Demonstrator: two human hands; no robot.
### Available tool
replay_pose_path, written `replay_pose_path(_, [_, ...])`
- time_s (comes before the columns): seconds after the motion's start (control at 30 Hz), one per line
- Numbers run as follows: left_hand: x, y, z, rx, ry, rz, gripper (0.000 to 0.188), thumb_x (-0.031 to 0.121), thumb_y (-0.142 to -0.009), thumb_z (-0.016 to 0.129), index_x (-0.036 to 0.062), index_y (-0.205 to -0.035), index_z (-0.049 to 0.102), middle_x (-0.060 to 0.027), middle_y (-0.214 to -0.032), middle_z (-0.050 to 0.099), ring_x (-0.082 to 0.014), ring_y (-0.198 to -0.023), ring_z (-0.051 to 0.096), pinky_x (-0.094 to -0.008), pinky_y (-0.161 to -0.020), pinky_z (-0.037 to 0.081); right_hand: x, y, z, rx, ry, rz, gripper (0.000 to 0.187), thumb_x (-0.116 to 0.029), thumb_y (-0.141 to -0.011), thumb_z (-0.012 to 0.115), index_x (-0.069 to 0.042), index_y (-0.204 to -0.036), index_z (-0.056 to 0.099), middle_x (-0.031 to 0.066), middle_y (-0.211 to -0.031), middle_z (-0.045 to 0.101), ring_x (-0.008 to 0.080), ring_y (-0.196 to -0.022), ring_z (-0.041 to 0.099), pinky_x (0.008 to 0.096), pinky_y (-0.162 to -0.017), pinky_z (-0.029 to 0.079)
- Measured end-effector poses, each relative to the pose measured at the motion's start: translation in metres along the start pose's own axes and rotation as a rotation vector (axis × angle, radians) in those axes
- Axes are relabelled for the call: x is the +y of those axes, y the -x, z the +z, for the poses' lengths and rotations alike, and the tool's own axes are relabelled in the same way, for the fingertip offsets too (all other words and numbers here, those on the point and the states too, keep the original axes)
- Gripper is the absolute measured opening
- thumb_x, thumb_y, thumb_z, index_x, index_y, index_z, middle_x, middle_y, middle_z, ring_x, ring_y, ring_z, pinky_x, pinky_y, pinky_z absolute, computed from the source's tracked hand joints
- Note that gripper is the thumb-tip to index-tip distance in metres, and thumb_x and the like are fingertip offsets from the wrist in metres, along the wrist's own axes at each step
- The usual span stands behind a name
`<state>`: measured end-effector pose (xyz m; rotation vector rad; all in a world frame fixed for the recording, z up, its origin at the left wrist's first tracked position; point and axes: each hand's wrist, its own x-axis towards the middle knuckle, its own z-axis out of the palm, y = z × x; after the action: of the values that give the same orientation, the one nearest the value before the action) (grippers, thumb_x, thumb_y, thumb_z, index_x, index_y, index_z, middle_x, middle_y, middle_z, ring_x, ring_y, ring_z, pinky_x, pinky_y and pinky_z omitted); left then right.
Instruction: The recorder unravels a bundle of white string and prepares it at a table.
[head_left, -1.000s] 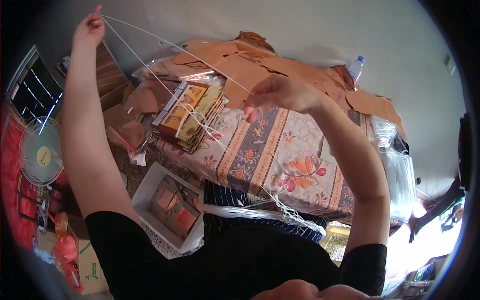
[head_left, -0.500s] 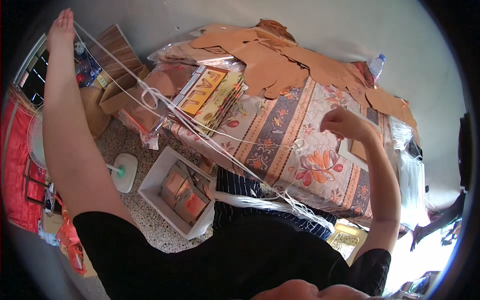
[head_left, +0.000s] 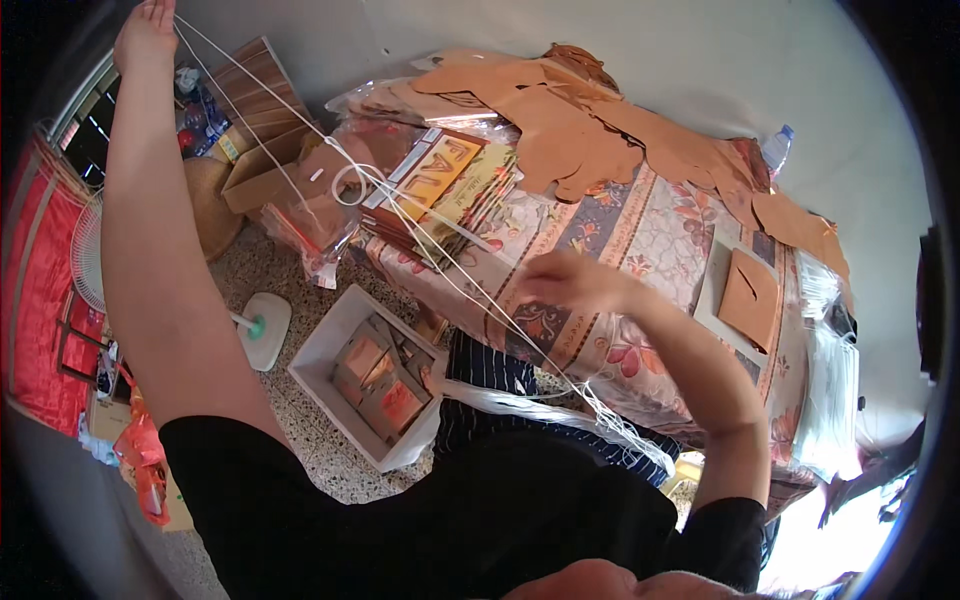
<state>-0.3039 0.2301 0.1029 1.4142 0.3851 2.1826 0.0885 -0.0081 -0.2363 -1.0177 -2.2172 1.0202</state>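
Observation:
Raised high at the far left, my left hand (head_left: 147,38) is closed on white cord (head_left: 250,75), whose strands run taut down to the right. Partway along, the cord makes a loop (head_left: 350,186) beside a stack of printed sheets. My right hand (head_left: 568,280) is over the patterned tablecloth (head_left: 690,240), close to the strands. Motion smears its fingers, so their grip does not show. A tangled bundle of white cord (head_left: 600,410) lies across my lap at the table's near edge, where the strands meet it.
Brown leather pieces (head_left: 570,130) cover the table's far side. At its left are the stacked printed sheets (head_left: 450,190); at its right, a brown leather piece (head_left: 748,300) and clear plastic bags (head_left: 830,390). A white bin (head_left: 320,380) and a fan base (head_left: 268,330) stand on the floor.
My right hand has swept left across the table, from beside the brown leather piece toward the cords. My left hand has shifted slightly up and right, still holding the cord.

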Motion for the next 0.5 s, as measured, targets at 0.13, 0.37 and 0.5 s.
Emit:
replay_pose_path(0.13, [-0.007,0.003,-0.031,0.052,-0.013,0.0,0.031,0.006,-0.092,0.026,-0.0144,-0.115,0.032,-0.0257,-0.125,0.039,-0.0405,-0.117,0.039,-0.0443,-0.099,0.039,-0.02,0.084,-0.067,0.34,-0.153,0.512,0.022,-0.023,-0.086,0.049,-0.004,-0.077,0.056,-0.0034,-0.061,0.043,0.0044,-0.051,0.036,0.0219,-0.044,0.029])
replay_pose_path(0.37, [-0.029,0.039,-0.056,0.091,0.026,-0.048,0.044,0.005,-0.084,0.029,-0.0223,-0.119,0.022,-0.0316,-0.127,0.032,-0.0405,-0.121,0.034,-0.0428,-0.104,0.029,0.014,0.242,-0.166,1.338,-0.187,0.525,0.022,-0.026,-0.088,0.044,-0.011,-0.074,0.052,-0.0053,-0.049,0.032,0.0046,-0.037,0.024,0.0217,-0.034,0.019])
replay_pose_path(0.5, [-0.049,0.024,-0.104,0.127,-0.032,-0.033,0.04,0.002,-0.083,0.034,-0.025,-0.112,0.028,-0.0324,-0.124,0.036,-0.0421,-0.116,0.039,-0.0428,-0.1,0.036,0.017,0.268,-0.187,1.462,-0.697,0.23,0.019,-0.02,-0.093,0.039,-0.009,-0.084,0.052,-0.0049,-0.05,0.026,0.005,-0.04,0.024,0.0201,-0.035,0.02])
